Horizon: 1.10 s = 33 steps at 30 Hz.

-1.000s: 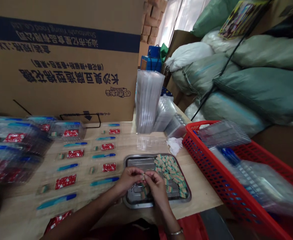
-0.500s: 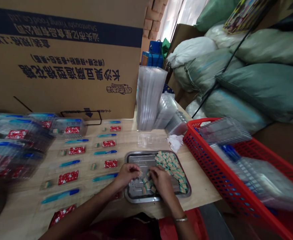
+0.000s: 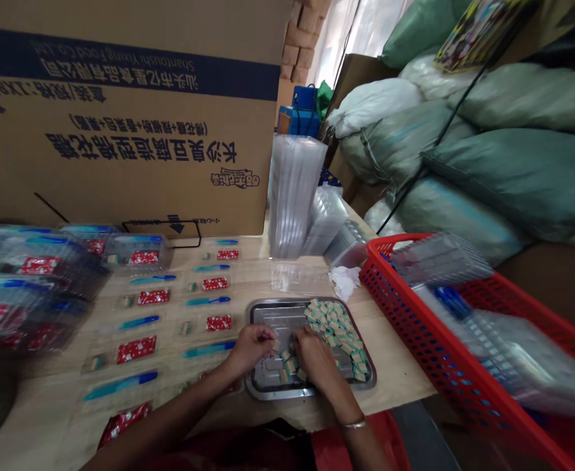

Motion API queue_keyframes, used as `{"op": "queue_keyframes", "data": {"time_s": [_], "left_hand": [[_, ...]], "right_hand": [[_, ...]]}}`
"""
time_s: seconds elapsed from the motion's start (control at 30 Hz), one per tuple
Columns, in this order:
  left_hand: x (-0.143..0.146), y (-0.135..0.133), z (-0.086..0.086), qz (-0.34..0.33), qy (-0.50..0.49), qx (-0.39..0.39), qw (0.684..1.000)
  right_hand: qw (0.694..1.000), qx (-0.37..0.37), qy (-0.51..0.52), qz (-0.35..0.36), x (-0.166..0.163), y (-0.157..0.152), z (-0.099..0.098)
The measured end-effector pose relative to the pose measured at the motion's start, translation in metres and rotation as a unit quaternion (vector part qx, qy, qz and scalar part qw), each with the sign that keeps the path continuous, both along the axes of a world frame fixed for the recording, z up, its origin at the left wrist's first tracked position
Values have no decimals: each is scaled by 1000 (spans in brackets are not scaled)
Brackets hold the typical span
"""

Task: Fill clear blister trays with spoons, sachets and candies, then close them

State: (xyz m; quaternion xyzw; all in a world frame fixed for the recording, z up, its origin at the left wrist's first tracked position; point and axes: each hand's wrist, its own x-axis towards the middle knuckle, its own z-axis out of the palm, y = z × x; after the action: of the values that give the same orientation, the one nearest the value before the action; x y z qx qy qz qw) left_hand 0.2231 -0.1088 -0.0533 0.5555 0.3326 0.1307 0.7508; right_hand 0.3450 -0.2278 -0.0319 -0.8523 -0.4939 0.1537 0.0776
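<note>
Over the left part of a metal tray [image 3: 311,394], my left hand [image 3: 252,348] pinches a small pale block [image 3: 276,344] between thumb and fingertips. My right hand [image 3: 315,356] is above the tray's middle, fingers bent down and drawn together; what they hold, if anything, is hidden. A heap of small beige-and-green blocks [image 3: 333,322] covers the tray's right side. Several loose blocks [image 3: 288,366] lie between my hands. To the left, rows of clear plastic trays each carry a blue pen [image 3: 140,322], a red patterned packet [image 3: 137,349] and one such block [image 3: 95,362].
Filled clear packs [image 3: 36,265] are stacked at the left, before a large cardboard box [image 3: 135,190]. Tall stacked clear plastic trays [image 3: 294,196] stand behind the metal tray, near crumpled white tissue [image 3: 345,281]. A red basket [image 3: 415,314] sits at right; sacks [image 3: 522,157] are piled beyond.
My right hand has dipped slightly and its fingers have closed in over the blocks. My left hand stays almost in place, still pinching. The whole view has shifted a little.
</note>
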Motion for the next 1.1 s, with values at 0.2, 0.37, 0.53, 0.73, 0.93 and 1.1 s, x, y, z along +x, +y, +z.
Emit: {"op": "queue_keyframes", "data": {"time_s": [0.2,0.37,0.53,0.73,0.93,1.1], "left_hand": [[-2,0,0,8,0,2,1000],[0,-3,2,-12,-5,-4,1000],[-3,-3,9,-33,-4,-19,999],[-4,-1,12,-35,-29,-34,998],[0,-2,1,11,-24,-34,999],[-2,-1,3,32,-27,-16,999]], "right_hand": [[981,158,104,45,2,-8,1],[938,247,222,95,-8,-8,13],[936,262,199,124,-14,0,13],[925,296,233,52,-7,1,-7],[976,148,139,74,-8,-9,-4],[965,163,202,47,-9,-9,-1]]}}
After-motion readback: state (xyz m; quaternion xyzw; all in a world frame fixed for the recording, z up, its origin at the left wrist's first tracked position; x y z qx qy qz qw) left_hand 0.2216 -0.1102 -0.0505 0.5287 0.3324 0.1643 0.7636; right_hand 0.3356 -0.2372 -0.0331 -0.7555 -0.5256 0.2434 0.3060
